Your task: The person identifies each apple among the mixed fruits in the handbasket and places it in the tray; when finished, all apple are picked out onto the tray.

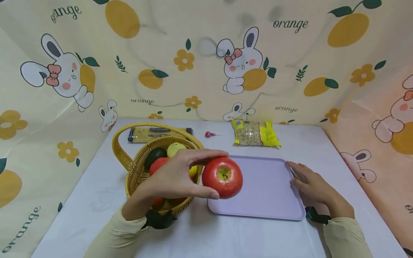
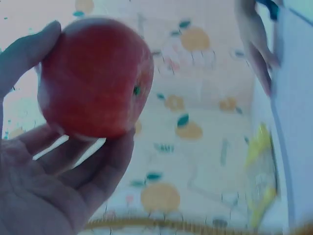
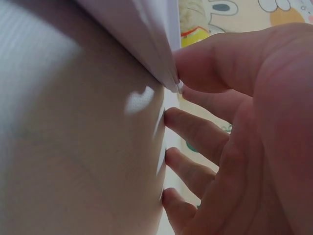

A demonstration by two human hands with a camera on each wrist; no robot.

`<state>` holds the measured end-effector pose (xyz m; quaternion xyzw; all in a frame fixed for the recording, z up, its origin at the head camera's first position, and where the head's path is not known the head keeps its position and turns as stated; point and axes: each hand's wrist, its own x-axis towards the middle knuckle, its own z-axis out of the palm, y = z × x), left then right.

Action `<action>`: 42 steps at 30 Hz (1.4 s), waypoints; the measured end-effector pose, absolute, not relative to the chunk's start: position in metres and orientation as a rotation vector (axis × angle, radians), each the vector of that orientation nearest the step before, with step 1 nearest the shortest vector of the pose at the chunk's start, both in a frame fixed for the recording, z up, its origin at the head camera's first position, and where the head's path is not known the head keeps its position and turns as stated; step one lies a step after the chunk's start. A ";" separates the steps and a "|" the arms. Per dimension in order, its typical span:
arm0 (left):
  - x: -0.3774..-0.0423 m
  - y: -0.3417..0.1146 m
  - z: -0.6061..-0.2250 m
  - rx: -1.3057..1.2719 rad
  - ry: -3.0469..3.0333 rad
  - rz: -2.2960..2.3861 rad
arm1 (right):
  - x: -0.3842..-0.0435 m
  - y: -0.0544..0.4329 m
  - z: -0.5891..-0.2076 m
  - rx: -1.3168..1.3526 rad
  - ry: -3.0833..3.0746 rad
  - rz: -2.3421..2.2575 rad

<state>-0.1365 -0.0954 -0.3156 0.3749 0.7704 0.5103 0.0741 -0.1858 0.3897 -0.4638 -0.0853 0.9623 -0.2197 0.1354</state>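
A red apple (image 1: 227, 186) is gripped in my left hand (image 1: 174, 177), thumb on the near side and fingers on the far side. It hangs over the left part of a lilac tray (image 1: 264, 190), stem end facing the head camera. The left wrist view shows the apple (image 2: 93, 78) between thumb and curved fingers. My right hand (image 1: 314, 184) rests at the tray's right edge; in the right wrist view its thumb (image 3: 215, 63) touches the rim and the other fingertips meet the table. Behind my left forearm stands a wicker basket (image 1: 131, 179), partly hidden.
The basket holds a dark green avocado-like fruit (image 1: 155, 157), a pale green fruit (image 1: 175, 148) and several red and yellow ones. At the back lie a spaghetti pack (image 1: 145, 136), a red lollipop (image 1: 209, 134) and a yellow-ended clear bag (image 1: 253, 133). A printed cloth encloses the table.
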 end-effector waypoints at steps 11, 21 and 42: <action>-0.157 -0.008 -0.318 1.158 2.297 1.659 | -0.187 0.387 -0.460 -0.213 2.757 -0.665; -0.182 0.055 -0.343 1.025 2.237 1.805 | -0.184 0.392 -0.461 -0.256 2.780 -0.722; -0.221 0.104 -0.435 0.558 2.445 1.551 | -0.184 0.389 -0.462 -0.160 2.742 -0.691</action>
